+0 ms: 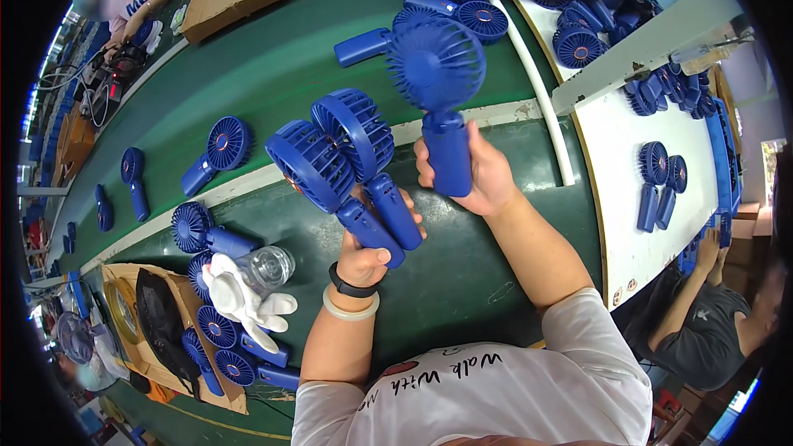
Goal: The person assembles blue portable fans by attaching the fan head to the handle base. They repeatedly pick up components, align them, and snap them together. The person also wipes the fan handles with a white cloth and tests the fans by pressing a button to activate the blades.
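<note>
Two blue handheld fans stand side by side in my left hand [363,260], its fingers wrapped round both handles. The round cage of the nearer fan [310,167] overlaps the cage of the farther fan [355,128]. My right hand [487,175] grips a third handheld fan [448,153] by its handle, upright and a little farther off. Its blades look blurred inside the cage. Both hands are raised over the green table [462,268]. Left of my left wrist, white gloves [241,293] lie against a clear plastic jar [268,267].
More blue fans [227,144] lie along the green belt [281,49]. A cardboard tray [169,281] with a black pouch stands at the left. To the right, a white table [619,173] carries fans, beside a white pipe [529,66]. Other people [710,322] sit at the right and far left.
</note>
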`<state>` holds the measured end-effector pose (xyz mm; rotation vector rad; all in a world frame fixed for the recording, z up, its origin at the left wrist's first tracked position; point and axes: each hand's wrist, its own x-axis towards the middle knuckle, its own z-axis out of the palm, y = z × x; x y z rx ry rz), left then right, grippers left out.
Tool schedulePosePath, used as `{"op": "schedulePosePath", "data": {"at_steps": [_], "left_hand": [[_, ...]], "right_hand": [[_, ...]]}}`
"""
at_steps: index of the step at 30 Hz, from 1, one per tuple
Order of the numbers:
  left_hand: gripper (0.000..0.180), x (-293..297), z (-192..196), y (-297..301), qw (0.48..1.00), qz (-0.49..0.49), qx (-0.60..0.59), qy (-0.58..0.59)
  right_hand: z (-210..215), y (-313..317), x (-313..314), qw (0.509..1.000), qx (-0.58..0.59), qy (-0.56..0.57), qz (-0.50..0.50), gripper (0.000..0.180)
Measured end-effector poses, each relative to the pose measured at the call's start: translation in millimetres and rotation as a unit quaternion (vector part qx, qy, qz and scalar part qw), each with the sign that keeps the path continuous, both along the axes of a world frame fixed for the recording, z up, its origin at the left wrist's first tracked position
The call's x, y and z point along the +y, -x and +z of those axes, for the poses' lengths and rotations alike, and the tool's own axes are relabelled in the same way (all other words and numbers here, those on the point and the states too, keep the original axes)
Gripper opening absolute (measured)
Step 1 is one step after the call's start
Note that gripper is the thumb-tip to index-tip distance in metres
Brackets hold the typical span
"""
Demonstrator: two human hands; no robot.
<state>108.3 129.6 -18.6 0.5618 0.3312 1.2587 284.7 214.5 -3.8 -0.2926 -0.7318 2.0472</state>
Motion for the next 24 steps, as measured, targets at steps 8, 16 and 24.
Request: {"op": "schedulePosePath", "data": {"at_steps": [8,16,24], "left_hand": [[0.079,-0.2,1.4,-1.4,0.999,0.025,0.011,0.026],[0.076,1.0,-0.4,-1.2,0.999,0.027,0.003,0.027],[0.083,-0.4,-5.4,-0.1,0.999,0.029,0.023,0.023]], "right_hand": [[5.7,-0.7,-9.8,0.960,-0.249,-0.018,-0.126,0.045],[0.4,0.4,-6.3,0.965,-0.228,0.014,-0.129,0.042],[-2.5,0.1,-3.7,0.966,-0.227,0.001,-0.126,0.041]]}}
